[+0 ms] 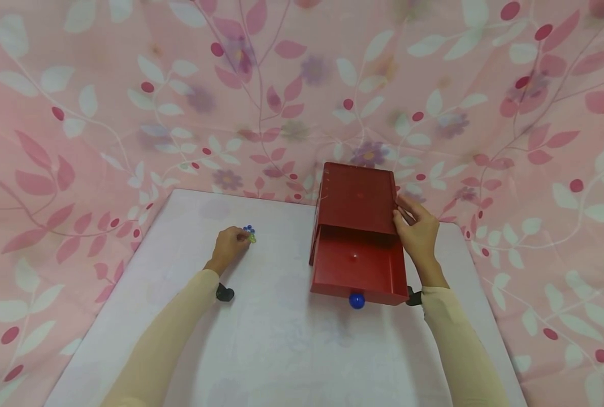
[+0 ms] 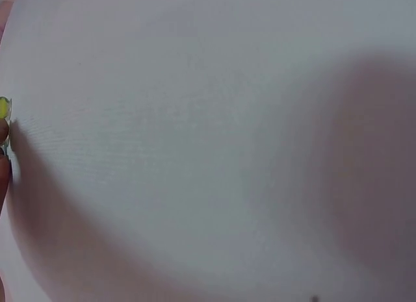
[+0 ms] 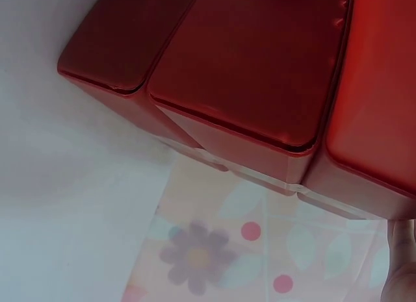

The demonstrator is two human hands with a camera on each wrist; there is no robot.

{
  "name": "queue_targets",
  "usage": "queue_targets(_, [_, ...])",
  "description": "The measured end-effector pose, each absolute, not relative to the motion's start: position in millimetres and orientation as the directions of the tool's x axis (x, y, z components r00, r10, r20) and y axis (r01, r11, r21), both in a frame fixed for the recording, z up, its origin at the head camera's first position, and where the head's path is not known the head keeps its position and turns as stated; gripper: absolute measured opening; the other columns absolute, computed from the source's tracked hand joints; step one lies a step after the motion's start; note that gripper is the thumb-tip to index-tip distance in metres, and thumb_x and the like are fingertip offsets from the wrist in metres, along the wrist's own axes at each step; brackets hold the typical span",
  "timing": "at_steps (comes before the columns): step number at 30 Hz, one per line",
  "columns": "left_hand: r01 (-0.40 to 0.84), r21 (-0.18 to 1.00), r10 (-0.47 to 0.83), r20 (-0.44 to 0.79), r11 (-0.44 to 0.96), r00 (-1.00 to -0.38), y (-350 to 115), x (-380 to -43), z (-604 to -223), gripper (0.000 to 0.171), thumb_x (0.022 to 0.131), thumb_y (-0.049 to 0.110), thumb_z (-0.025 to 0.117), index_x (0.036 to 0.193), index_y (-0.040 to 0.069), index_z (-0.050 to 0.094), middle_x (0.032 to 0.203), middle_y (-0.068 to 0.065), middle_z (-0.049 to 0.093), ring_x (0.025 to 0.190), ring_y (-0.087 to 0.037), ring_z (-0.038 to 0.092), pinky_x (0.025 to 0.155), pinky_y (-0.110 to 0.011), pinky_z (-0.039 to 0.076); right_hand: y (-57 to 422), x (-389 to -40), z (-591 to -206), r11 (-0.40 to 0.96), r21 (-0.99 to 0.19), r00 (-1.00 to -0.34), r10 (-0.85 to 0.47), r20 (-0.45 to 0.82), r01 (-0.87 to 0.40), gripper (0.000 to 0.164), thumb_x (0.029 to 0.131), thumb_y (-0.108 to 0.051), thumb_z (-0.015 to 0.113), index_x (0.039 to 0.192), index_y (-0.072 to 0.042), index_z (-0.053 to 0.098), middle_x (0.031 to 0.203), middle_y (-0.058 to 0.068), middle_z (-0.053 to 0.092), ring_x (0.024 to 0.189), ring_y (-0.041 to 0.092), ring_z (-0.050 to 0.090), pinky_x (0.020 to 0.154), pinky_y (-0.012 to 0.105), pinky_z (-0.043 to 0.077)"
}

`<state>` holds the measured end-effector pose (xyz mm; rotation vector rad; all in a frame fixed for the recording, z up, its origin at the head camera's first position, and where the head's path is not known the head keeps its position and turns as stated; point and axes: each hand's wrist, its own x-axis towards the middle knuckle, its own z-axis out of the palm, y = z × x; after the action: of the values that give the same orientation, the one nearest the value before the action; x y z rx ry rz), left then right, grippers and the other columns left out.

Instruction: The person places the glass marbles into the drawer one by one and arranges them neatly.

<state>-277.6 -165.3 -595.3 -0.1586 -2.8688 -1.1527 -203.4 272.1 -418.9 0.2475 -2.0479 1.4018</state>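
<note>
The left hand (image 1: 230,246) bends its fingers down to a small cluster of marbles, pinching a clear yellow-green marble (image 2: 4,108) at the fingertips. Blue marbles (image 1: 249,228) lie just beyond those fingertips, and yellow-green ones (image 1: 252,238) show right beside them. A red box (image 1: 357,195) stands right of centre, its drawer (image 1: 359,291) pulled out toward the person. The right hand (image 1: 420,232) grips the box's upper right side, thumb in front. In the right wrist view the box's rounded red panels (image 3: 247,62) fill the top, with fingers (image 3: 402,256) at the lower right edge.
A round blue knob (image 1: 356,301) juts from the drawer's front. Inside the drawer is a small shiny spot. The box stands on a white-covered table (image 1: 261,339), with pink floral cloth (image 1: 291,85) behind and at both sides. A dark wrist-camera mount (image 1: 225,293) hangs by the left wrist.
</note>
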Motion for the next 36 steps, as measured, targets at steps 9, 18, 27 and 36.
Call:
queue_targets(9, [0.102, 0.707, 0.076, 0.068, 0.7, -0.995, -167, -278, -598, 0.02, 0.084, 0.004, 0.072, 0.103, -0.002, 0.071, 0.096, -0.013, 0.067, 0.088, -0.025, 0.062, 0.082, -0.038, 0.054, 272, -203, -421, 0.421, -0.766, -0.779, 0.19, 0.598, -0.485, 0.035, 0.078, 0.019, 0.065, 0.113, 0.014, 0.065, 0.108, 0.032, 0.065, 0.101, 0.048, 0.063, 0.086, 0.036, 0.053])
queue_targets(18, [0.113, 0.732, 0.082, 0.078, 0.672, -0.994, -172, -269, -592, 0.02, 0.086, 0.005, 0.069, 0.106, 0.0, 0.07, 0.101, -0.015, 0.067, 0.093, -0.027, 0.061, 0.086, -0.041, 0.053, 271, -203, -422, 0.414, -0.765, -0.779, 0.182, 0.6, -0.493, 0.034, 0.078, 0.019, 0.065, 0.113, 0.016, 0.064, 0.108, 0.032, 0.065, 0.1, 0.049, 0.062, 0.086, 0.035, 0.053])
queue_targets(27, [0.236, 0.736, 0.101, 0.224, 0.634, -0.969, -172, -267, -583, 0.018, 0.082, -0.003, 0.071, 0.1, -0.003, 0.071, 0.1, -0.016, 0.068, 0.094, -0.028, 0.064, 0.085, -0.04, 0.055, 270, -202, -418, 0.423, -0.749, -0.766, 0.174, 0.619, -0.51, 0.036, 0.078, 0.021, 0.065, 0.113, 0.013, 0.066, 0.108, 0.033, 0.065, 0.1, 0.048, 0.063, 0.086, 0.038, 0.053])
queue_targets(36, [0.369, 0.753, 0.129, 0.359, 0.544, -0.924, -158, -272, -576, 0.015, 0.08, -0.005, 0.07, 0.094, -0.002, 0.072, 0.093, -0.013, 0.069, 0.086, -0.025, 0.067, 0.079, -0.035, 0.057, 273, -205, -422, 0.425, -0.751, -0.768, 0.174, 0.616, -0.506, 0.036, 0.078, 0.019, 0.066, 0.113, 0.013, 0.065, 0.109, 0.031, 0.065, 0.101, 0.047, 0.063, 0.086, 0.036, 0.053])
